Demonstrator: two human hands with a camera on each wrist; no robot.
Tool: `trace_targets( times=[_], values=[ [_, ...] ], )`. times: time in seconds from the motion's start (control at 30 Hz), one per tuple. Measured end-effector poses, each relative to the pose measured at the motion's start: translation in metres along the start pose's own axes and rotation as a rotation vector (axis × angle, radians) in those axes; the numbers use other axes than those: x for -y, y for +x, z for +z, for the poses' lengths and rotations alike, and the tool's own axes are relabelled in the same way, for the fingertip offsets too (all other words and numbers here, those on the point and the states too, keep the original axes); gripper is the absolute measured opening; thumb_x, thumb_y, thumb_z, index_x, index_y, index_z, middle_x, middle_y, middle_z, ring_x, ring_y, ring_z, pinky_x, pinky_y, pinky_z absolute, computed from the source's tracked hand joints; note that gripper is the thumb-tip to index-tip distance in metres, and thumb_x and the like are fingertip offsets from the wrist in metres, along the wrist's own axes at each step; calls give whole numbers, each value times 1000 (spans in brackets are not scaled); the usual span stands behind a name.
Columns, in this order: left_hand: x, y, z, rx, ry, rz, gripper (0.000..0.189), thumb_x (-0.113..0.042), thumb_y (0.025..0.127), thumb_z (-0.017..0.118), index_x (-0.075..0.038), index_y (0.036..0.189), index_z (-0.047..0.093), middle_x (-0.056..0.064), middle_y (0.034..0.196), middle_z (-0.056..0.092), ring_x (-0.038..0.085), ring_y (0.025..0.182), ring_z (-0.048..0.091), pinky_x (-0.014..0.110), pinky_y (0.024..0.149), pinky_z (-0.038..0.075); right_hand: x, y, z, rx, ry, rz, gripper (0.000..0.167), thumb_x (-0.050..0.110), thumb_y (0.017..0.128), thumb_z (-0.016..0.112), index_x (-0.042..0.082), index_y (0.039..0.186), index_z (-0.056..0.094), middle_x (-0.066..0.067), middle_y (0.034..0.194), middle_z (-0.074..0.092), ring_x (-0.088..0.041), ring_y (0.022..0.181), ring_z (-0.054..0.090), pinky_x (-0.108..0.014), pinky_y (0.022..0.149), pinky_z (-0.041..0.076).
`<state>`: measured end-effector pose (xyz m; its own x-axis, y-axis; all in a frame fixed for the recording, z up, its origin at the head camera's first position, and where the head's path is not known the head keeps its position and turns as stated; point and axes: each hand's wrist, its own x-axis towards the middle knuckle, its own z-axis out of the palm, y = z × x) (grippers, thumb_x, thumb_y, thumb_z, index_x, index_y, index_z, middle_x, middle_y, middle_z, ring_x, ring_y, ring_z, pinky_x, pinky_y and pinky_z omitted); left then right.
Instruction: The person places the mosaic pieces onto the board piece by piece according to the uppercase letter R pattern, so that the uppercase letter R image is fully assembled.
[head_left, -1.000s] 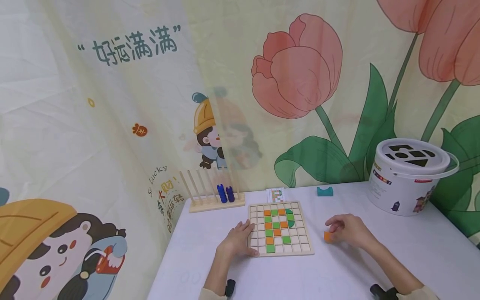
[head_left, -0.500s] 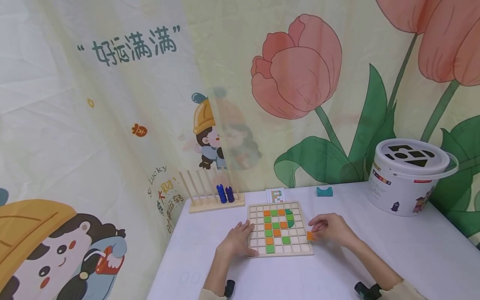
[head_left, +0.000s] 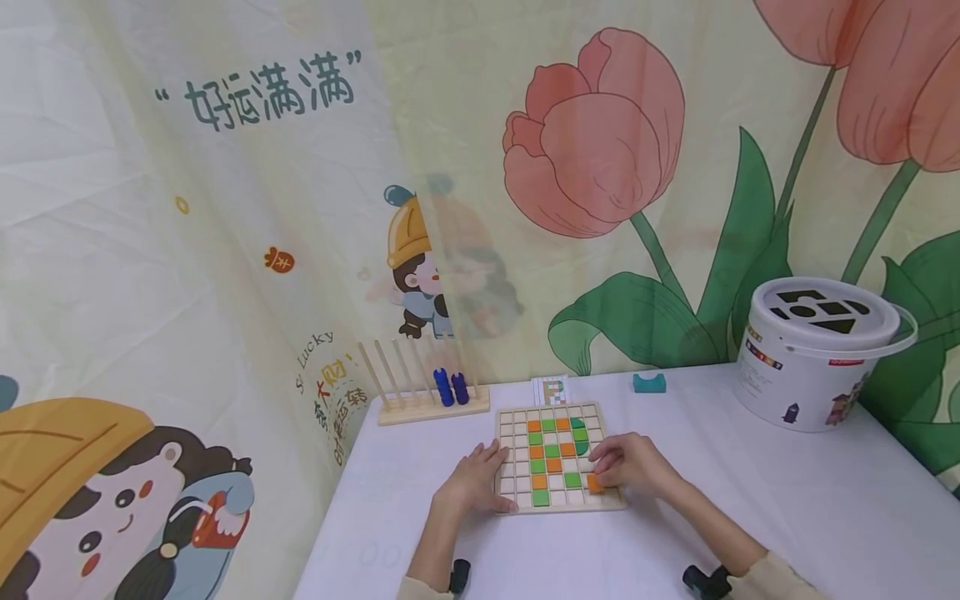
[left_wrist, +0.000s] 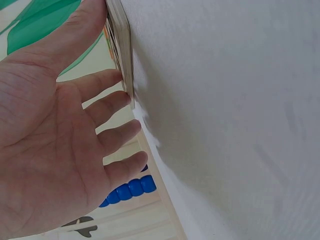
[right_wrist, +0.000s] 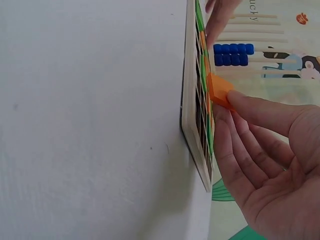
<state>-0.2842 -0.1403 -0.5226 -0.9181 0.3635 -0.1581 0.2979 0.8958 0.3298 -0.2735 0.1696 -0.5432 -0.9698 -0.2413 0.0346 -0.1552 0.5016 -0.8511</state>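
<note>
A wooden grid board (head_left: 558, 505) lies on the white table, with orange, green and dark green tiles set in some of its squares. My left hand (head_left: 472, 482) rests at the board's left edge; in the left wrist view its fingers (left_wrist: 112, 137) are spread and fairly straight against the board's side. Between thumb and finger my right hand (head_left: 637, 465) pinches an orange square tile (right_wrist: 220, 91) over the board's lower right part. The tile is tilted in the right wrist view; whether it touches the board I cannot tell. A small pattern card (head_left: 553, 390) lies behind the board.
A wooden peg rack (head_left: 435, 406) with blue beads on two pegs stands back left. A teal arch-shaped block (head_left: 649, 383) lies at the back. At the right is a white bucket (head_left: 813, 375) with shape holes in its lid. A printed curtain (head_left: 465, 167) hangs behind.
My right hand has moved left with the orange tile, from the table right of the board to over its lower right squares. The left hand has stayed in place.
</note>
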Motion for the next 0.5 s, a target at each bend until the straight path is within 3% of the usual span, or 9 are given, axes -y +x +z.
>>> trace_targets(
  times=[0.5],
  values=[
    [3, 0, 2, -5, 17, 8, 96, -41, 76, 93, -9, 155, 49, 12, 166, 39, 36, 155, 31, 55, 125, 30, -1, 3, 11, 15, -80, 5, 24, 9, 81, 89, 11, 100, 75, 5, 78, 68, -16, 76, 63, -23, 68, 55]
  ],
)
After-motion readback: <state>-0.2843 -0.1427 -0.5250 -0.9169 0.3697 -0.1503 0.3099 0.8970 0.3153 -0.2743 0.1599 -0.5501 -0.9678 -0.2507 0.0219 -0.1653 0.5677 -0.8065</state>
